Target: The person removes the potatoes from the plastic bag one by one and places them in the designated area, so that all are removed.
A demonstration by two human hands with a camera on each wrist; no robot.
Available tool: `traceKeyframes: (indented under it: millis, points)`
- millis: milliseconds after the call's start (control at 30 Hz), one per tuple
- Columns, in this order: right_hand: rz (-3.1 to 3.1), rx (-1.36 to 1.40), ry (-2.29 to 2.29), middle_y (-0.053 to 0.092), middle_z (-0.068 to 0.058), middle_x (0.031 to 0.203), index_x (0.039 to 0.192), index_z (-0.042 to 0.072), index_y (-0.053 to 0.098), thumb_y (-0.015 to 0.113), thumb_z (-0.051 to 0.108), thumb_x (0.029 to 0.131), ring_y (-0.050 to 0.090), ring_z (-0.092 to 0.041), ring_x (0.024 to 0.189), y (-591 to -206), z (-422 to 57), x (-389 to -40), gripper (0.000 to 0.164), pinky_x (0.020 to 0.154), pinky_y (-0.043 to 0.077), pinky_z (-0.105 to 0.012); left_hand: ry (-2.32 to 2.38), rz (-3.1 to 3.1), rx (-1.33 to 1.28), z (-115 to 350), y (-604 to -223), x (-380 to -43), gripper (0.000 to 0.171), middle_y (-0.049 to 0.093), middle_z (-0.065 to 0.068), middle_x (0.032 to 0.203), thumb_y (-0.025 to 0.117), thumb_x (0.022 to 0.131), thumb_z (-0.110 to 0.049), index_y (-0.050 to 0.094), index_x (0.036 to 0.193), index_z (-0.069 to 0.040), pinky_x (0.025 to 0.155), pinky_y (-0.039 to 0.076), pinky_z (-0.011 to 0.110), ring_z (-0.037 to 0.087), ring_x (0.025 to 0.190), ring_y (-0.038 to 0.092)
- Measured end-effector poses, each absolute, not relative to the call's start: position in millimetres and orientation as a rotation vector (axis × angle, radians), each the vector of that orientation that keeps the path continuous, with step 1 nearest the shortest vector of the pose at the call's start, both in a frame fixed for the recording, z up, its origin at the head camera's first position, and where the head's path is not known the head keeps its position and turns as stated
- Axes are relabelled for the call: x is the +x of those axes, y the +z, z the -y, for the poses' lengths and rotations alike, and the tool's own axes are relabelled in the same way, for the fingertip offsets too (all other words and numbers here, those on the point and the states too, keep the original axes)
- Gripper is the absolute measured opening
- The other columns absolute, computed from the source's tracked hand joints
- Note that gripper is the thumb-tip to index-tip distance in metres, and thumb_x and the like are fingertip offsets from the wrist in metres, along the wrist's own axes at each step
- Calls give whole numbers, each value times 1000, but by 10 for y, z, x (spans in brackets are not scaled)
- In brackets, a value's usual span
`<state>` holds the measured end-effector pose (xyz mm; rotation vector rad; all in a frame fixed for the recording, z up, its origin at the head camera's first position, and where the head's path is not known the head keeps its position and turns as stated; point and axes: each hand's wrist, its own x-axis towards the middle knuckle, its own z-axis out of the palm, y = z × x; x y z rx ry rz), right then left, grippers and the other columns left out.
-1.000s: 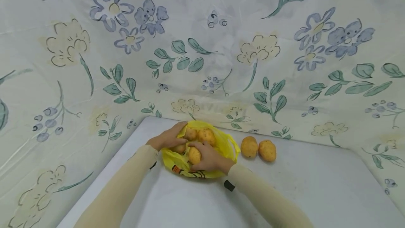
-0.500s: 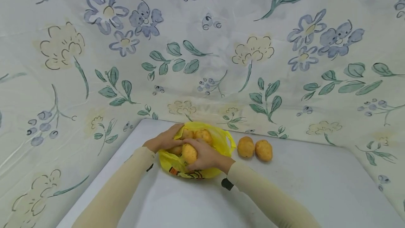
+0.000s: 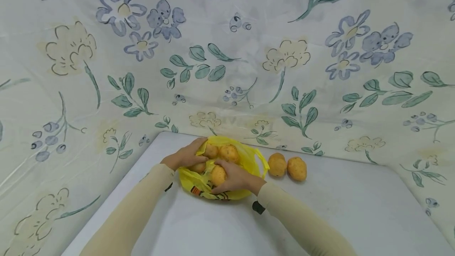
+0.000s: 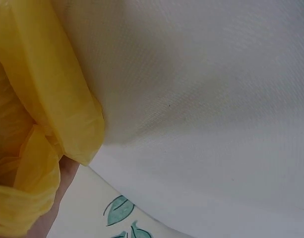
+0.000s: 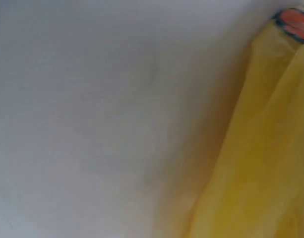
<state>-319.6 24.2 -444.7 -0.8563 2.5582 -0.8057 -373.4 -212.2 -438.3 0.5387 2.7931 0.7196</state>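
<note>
Gripped potato (image 3: pixel 218 176) shifted right, other potatoes (image 3: pixel 229 153) close behind.

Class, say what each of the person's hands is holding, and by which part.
The left hand holds the yellow bag by its left rim. The right hand grips a potato in the bag, round the potato's right side.

Head view faces forward-down from above left hand (image 3: pixel 185 156) and right hand (image 3: pixel 233 177); wrist views, close beside each, share the bag (image 5: pixel 256 144).

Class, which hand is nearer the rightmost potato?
Right. The right hand holds a bagged potato, left of the rightmost potato; the left hand is farther left, gripping the yellow bag.
</note>
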Motion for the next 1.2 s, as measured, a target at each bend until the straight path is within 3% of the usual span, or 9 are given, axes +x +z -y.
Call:
traceKeyframes:
  millis: [233,400,567,800,1200]
  points:
    - [-2619,-853,-682,44,-10,148,151,28,36,77,57,75,54,-25,124,-4506,-253,-3192,90,104,47,-48,724,-2794,535,2119,-4376,-3707,81,16,18,165,59,96,-33,13,159,-9,120,22,58,39,150,20]
    - [-2698,-916,-551,43,-13,147,152,32,33,76,60,75,58,-25,117,-4528,-264,-3178,93,98,51,-45,731,-2787,488,2093,-4359,-3691,82,15,17,165,60,96,-34,13,159,-10,120,21,58,39,150,19]
    - [-2703,-990,-468,51,-9,139,151,29,35,78,53,77,57,-19,114,-4509,-274,-3170,88,96,52,-39,723,-2794,489,2082,-4355,-3687,82,16,16,165,59,96,-35,13,159,-11,120,22,58,39,150,20]
    - [-2636,-1032,-631,50,-8,137,149,32,38,81,43,77,55,-19,114,-4434,-282,-3166,85,96,51,-38,731,-2788,467,2097,-4340,-3675,82,13,16,166,60,96,-34,13,159,-11,120,20,59,39,151,18]
    - [-2472,-1237,-917,51,-6,136,147,17,40,83,16,76,55,-17,113,-4180,-300,-3091,83,91,51,-26,738,-2784,502,2112,-4338,-3694,80,15,17,165,60,97,-34,15,159,-9,120,22,58,39,150,20]
